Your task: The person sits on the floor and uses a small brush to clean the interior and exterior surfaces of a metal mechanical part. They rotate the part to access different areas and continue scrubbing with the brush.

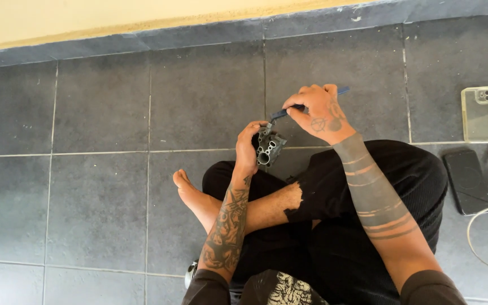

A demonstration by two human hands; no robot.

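Gripping a small grey cast-metal part with round bores (269, 147) in left hand (248, 149); pinching a thin blue-handled tool (289, 109) in right hand (318, 113), tip meeting the part.

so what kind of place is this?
Probably a home floor, not a workshop: grey floor tiles under a cream wall, with phones charging alongside. The left hand holds a small metal engine part.
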